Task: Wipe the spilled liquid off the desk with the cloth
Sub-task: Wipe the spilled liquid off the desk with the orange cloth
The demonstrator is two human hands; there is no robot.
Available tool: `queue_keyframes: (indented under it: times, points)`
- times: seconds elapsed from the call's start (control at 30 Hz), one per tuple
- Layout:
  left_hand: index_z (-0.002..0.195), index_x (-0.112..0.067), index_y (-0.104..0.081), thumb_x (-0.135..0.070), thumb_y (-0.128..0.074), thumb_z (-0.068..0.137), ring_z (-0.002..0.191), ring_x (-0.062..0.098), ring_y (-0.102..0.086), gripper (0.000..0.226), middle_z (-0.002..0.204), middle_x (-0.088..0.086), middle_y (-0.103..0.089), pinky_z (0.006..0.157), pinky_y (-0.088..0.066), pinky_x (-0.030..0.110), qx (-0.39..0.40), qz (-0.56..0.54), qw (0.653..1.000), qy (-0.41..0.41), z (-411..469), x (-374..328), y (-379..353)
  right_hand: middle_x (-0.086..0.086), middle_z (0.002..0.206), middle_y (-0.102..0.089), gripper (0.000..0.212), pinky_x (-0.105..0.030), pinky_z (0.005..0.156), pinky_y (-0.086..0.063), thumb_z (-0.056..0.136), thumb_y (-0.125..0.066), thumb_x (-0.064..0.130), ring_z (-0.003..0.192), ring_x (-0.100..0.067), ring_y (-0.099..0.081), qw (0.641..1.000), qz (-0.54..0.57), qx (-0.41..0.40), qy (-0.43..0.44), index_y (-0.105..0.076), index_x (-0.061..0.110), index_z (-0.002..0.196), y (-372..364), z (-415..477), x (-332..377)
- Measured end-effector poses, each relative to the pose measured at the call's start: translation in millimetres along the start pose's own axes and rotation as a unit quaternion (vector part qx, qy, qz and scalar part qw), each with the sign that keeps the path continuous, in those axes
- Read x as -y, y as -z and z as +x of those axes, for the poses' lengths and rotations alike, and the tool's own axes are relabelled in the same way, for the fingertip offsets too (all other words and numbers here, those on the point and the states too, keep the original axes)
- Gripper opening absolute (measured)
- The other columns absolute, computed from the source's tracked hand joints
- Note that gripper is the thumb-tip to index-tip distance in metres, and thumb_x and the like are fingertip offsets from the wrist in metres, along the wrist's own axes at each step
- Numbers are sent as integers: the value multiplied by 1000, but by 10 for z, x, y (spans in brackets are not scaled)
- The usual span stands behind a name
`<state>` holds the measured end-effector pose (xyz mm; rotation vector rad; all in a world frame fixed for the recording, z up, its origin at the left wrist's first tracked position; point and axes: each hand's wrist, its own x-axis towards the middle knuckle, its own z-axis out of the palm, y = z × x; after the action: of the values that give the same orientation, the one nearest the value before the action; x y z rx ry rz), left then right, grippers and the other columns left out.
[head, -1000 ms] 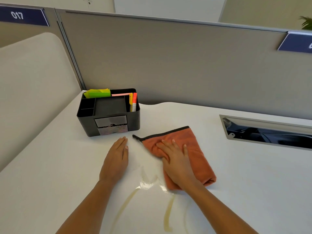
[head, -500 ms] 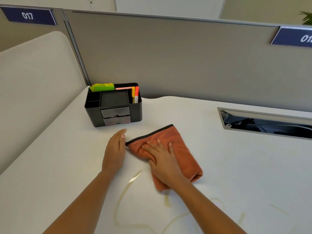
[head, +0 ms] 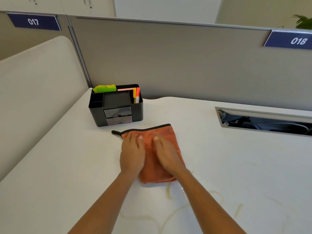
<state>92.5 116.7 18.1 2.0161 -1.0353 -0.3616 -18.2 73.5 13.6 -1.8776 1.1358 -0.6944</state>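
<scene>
An orange cloth (head: 166,133) with a black edge lies folded flat on the white desk (head: 236,166). My left hand (head: 132,152) presses flat on the cloth's left part, fingers together and pointing away. My right hand (head: 166,153) lies flat on the cloth's right part beside it. Neither hand grips the fabric; both palms rest on top. Thin yellowish trails of spilled liquid (head: 168,191) curl over the desk just below the cloth and further toward the near right edge.
A black desk organizer (head: 116,107) with sticky notes and markers stands just behind the cloth's left corner. A cable slot (head: 263,122) opens in the desk at the right. Grey partition panels (head: 185,61) close the back; a cream divider (head: 37,92) stands at the left.
My left hand has moved from the bare desk onto the cloth, beside the right hand. The cloth now lies straighter, and the liquid by its left edge is gone.
</scene>
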Motion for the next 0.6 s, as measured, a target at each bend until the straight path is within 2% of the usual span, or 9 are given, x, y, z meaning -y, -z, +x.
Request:
queue_keyframes:
  times: [0.03,0.13,0.2,0.3,0.43,0.6]
  points:
    - [129,-13,-48,-44,-33,94,135,30,-33,49,146,11,-39,109,-30,44,20,63,998,19,-47,-65,-51,6,118,-62,30,-18,96,-35,100,-30,34,105,-5,-54,997,23,-66,-10,-57,29,113,171,18,-42]
    - [143,-15,-26,-72,-33,79,143,39,-6,86,157,19,-8,116,-12,49,79,168,981,59,-229,-262,-250,0,132,-58,34,-28,105,-37,100,-34,29,122,-15,-52,980,-45,-186,-46,-53,20,127,661,92,-315]
    - [146,-17,-16,-79,-36,72,143,44,3,99,156,22,1,117,-7,50,95,195,974,59,-316,-305,-409,-3,140,-51,39,-32,109,-32,100,-33,31,130,-21,-46,970,-105,-204,-80,-47,18,134,911,103,-568]
    - [147,-19,-10,-82,-38,66,141,47,10,107,155,26,4,116,-5,54,91,240,966,41,-321,-304,-610,-6,145,-45,42,-37,112,-29,100,-32,31,134,-23,-38,961,-165,-192,-114,-41,16,138,1099,63,-892]
    - [145,-29,-14,-78,-38,70,141,46,10,93,155,27,0,114,-6,57,97,268,958,-26,-195,-322,-778,-6,152,-32,46,-35,116,-20,99,-32,34,142,-22,-25,943,-280,-146,-107,-37,16,141,1032,-4,-1099]
    - [135,-33,-35,-52,-39,86,141,40,-10,52,155,12,-18,111,-22,53,134,272,938,-165,-95,-421,-823,-5,153,-30,48,-36,117,-20,98,-34,38,143,-22,-22,933,-313,-149,-101,-37,18,142,1012,5,-1088]
